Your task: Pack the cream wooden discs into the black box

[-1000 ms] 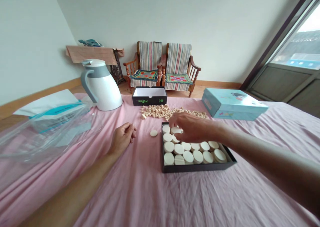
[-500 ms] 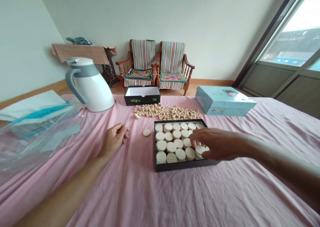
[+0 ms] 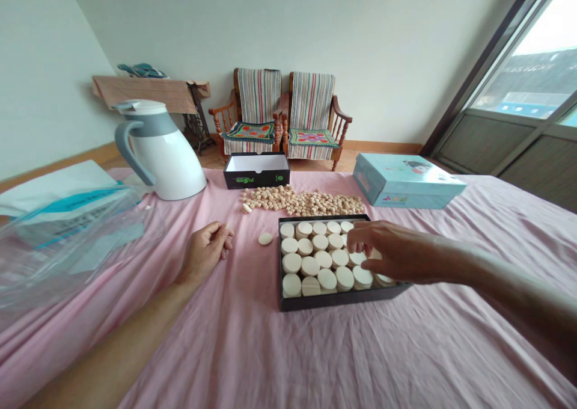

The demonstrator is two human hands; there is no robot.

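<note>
My right hand [image 3: 390, 249] hovers over the right part of a black open box [image 3: 333, 304], fingers curved down and thumb apart from them. No disc shows between these fingers. Inside the box stand rows of stacked round pale wooden discs [image 3: 327, 278]; my hand hides some at the right. My left hand [image 3: 206, 249] rests on the pink cloth left of the box, fingers curled and thumb pressed against them. Whether it holds anything small cannot be made out. Between that hand and the box lies a single pale disc [image 3: 265, 239].
Small round wooden pieces [image 3: 311, 202] lie in a heap behind the box. Farther back are an open black box [image 3: 256, 180] with white inside and a light blue box [image 3: 406, 186]. A white jug [image 3: 169, 162] and clear plastic bags [image 3: 67, 246] are at left on the pink cloth [image 3: 252, 361].
My right hand has lifted slightly and shifted right, its thumb and fingers parting; more discs at the box's front right show. My left hand has stayed in place.
</note>
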